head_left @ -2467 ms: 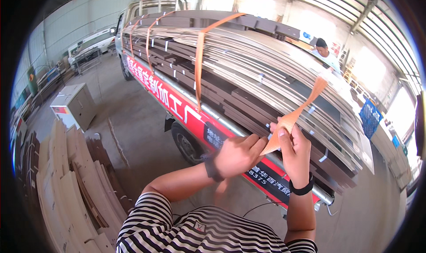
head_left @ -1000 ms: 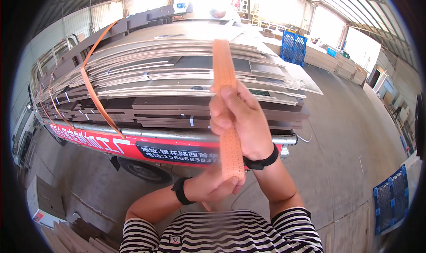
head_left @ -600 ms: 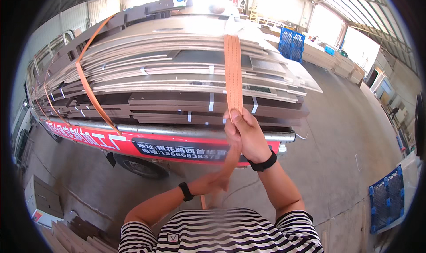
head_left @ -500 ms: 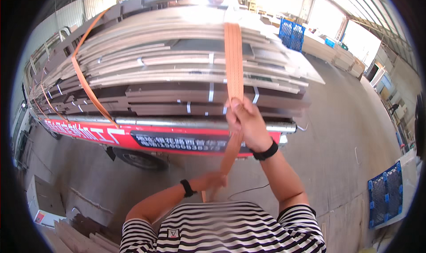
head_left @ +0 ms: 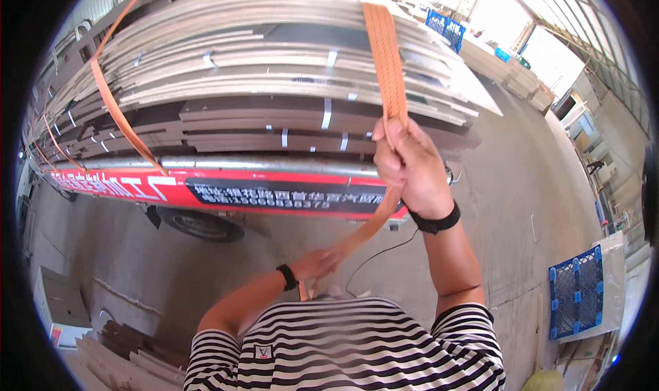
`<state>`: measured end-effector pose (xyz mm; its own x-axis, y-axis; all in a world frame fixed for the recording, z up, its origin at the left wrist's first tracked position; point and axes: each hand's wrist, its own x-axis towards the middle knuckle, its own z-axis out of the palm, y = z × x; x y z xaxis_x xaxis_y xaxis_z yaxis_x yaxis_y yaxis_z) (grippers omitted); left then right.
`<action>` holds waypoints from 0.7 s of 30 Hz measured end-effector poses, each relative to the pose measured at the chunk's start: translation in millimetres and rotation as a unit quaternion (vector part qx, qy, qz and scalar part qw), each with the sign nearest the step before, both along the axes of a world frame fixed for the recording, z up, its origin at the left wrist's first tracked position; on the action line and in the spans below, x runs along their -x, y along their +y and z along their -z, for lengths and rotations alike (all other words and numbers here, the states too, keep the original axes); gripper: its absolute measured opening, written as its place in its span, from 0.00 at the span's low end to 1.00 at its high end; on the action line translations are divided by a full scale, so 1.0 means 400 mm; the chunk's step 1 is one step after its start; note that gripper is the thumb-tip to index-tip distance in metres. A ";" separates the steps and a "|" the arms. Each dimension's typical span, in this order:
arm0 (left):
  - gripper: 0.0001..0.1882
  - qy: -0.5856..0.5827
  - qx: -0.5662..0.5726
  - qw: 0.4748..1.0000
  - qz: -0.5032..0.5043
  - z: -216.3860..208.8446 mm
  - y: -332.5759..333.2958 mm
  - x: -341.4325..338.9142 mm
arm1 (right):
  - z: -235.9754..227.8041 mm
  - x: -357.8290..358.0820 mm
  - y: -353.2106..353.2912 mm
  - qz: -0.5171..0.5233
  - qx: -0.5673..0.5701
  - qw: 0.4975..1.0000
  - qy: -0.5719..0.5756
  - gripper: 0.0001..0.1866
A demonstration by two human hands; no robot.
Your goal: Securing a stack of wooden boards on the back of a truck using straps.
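An orange webbing strap (head_left: 386, 55) comes down over a tall stack of boards (head_left: 247, 92) loaded on a truck bed. My right hand (head_left: 414, 164) is closed around this strap, level with the lower boards and in front of the bed's right end. Below it the strap slants toward my body, where my left hand (head_left: 319, 262) grips its lower part, slightly blurred. A short tail of strap hangs under the left hand. Farther left, a second orange strap (head_left: 113, 106) lies tight over the same load.
The truck's red side panel (head_left: 123, 183) runs below the boards, with a wheel (head_left: 200, 224) under it. A blue pallet (head_left: 576, 293) leans at the right. Grey cabinet (head_left: 60, 302) and loose planks (head_left: 117, 363) stand at the lower left. A thin black cable (head_left: 374, 257) lies on the floor.
My right hand has shifted right with the strap, which now slants more. My left hand has moved slightly up and left. The view has tilted, so the load sits higher in it.
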<state>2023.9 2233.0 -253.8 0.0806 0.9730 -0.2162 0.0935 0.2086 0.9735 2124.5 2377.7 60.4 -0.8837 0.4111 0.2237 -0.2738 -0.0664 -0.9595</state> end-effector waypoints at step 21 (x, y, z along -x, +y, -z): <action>0.15 -0.033 0.003 0.999 0.007 -0.026 0.001 0.012 | -0.013 -0.025 -0.061 0.026 0.049 0.996 0.066 0.15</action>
<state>2019.0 2233.3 -243.2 0.1082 0.9702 -0.2166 0.0321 0.2144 0.9762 2134.4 2353.2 65.6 -0.8262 0.4809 0.2935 -0.4028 -0.1399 -0.9046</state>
